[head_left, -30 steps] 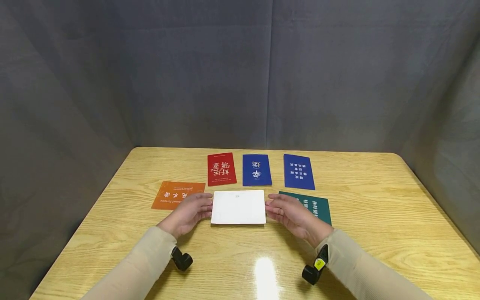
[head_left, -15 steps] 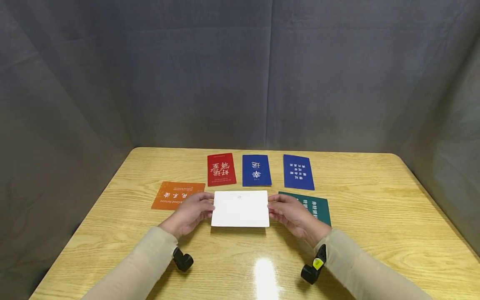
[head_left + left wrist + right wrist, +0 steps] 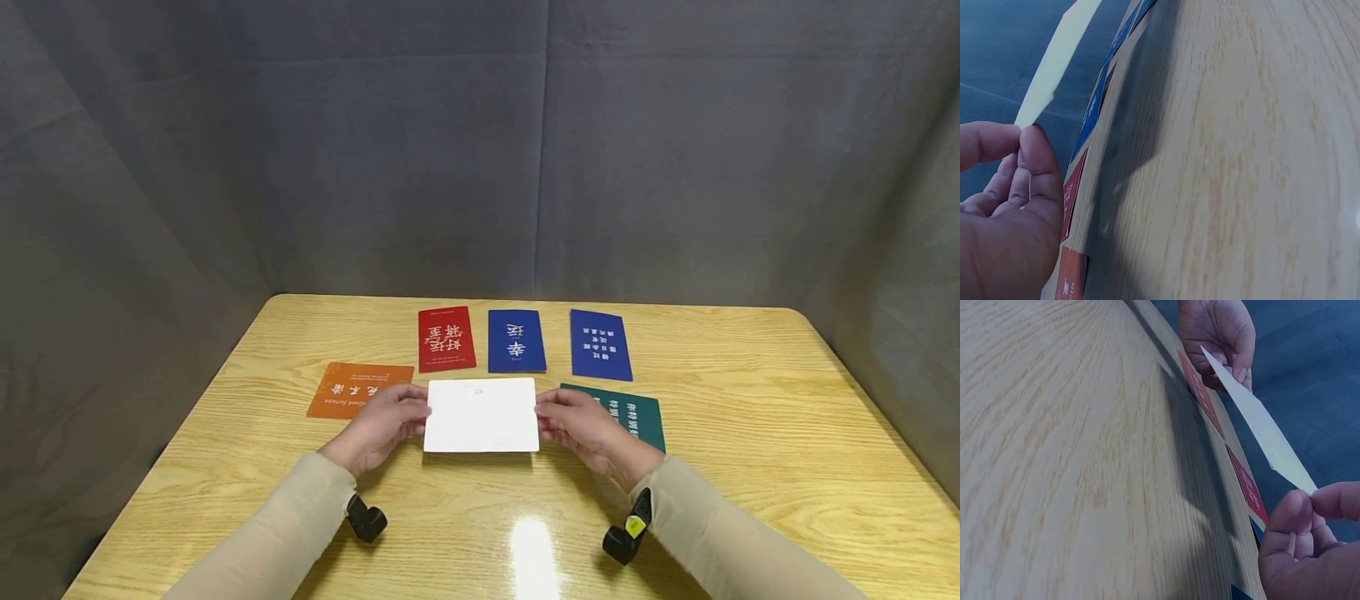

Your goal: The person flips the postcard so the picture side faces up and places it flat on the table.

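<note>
A white card (image 3: pixel 481 416) with a small faint mark near its far edge is held above the table between both hands. My left hand (image 3: pixel 384 427) pinches its left edge; in the left wrist view the thumb and forefinger meet on the card (image 3: pixel 1057 65). At the opposite edge my right hand (image 3: pixel 592 432) pinches the card the same way, as the right wrist view shows (image 3: pixel 1266 434). An orange card (image 3: pixel 352 390) lies partly behind the left hand. A green card (image 3: pixel 637 418) is partly covered by the right hand.
Farther back on the wooden table (image 3: pixel 750 400) lie a red card (image 3: pixel 446 340), a blue card with large characters (image 3: pixel 517 342) and another blue card with smaller lettering (image 3: pixel 601 345). A grey curtain (image 3: pixel 405 167) stands behind the table's far edge.
One second ago the fingers lay straighter along the card's sides; now thumbs and fingers pinch its edges. The card appears slightly larger and a little farther right. The other cards stay put.
</note>
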A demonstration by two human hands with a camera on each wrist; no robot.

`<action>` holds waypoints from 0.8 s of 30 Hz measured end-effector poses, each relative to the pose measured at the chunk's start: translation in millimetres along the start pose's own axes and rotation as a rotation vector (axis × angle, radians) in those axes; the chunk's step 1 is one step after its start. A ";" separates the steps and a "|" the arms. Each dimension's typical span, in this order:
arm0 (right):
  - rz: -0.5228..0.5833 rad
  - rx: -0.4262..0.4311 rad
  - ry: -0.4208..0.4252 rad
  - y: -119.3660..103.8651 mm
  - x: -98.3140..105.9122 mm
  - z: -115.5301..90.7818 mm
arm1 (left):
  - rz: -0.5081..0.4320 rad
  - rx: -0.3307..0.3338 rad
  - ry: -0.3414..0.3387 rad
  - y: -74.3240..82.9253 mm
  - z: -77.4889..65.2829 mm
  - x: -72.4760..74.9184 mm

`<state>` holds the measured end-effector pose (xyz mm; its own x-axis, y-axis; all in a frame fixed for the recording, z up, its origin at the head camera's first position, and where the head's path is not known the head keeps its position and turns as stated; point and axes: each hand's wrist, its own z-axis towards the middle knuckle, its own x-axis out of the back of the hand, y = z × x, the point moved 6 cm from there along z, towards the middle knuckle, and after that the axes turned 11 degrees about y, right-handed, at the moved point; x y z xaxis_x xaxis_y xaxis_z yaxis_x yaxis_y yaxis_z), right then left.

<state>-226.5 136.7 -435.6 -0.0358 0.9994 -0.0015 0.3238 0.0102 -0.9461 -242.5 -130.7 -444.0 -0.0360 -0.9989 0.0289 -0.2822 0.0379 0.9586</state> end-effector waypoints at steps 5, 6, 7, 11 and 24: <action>-0.017 0.008 -0.001 0.2 1.1 -0.3 | -0.004 -0.018 -0.001 1.5 -0.1 0.3; -0.018 0.010 0.000 0.2 1.4 -0.2 | -0.003 -0.021 0.002 1.7 -0.1 0.3; -0.020 0.012 0.001 0.1 1.6 -0.2 | -0.004 -0.024 0.006 2.0 -0.1 0.2; -0.036 0.024 0.003 -0.8 1.9 -0.8 | -0.005 -0.031 0.023 3.3 0.0 0.4; -0.072 0.044 0.016 -3.2 0.7 -0.5 | -0.016 -0.036 0.052 7.6 -1.2 1.2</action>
<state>-227.0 137.4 -432.4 -0.0422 0.9965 0.0718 0.2790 0.0808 -0.9569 -243.5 -131.6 -436.3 0.0186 -0.9995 0.0275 -0.2476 0.0220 0.9686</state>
